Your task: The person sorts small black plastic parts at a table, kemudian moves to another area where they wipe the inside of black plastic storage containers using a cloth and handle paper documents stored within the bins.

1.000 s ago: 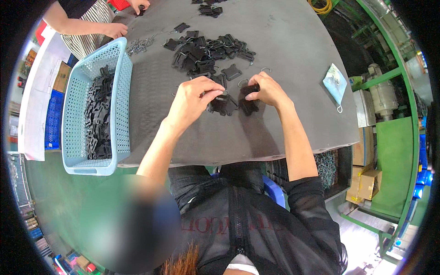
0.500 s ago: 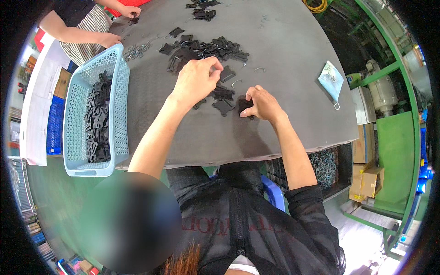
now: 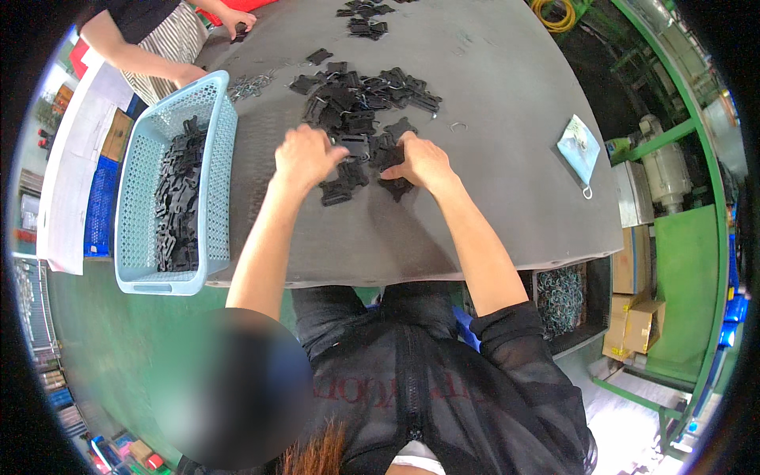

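A light-blue basket (image 3: pixel 220 186) of black pieces (image 3: pixel 178 194) stands left of the person on the table (image 3: pixel 507 174), its far end cutting off part of a co-worker's hand (image 3: pixel 190 77). Beside it lie small metal hooks (image 3: pixel 249 85), too tangled to count; a blue mask (image 3: pixel 579 152) rests well off to the right. Between the person's hands sit flat black plates (image 3: pixel 342 188), just nearer than a larger heap (image 3: pixel 356 99) whose overlaps hide single outlines. The left hand (image 3: pixel 305 161) is spread, thumb apart, nothing visible in it. The right hand (image 3: pixel 421 165) curves over plates, covering some; whether it grips any, I cannot tell. The table edge hides part of a dark bin (image 3: pixel 599 297) below.
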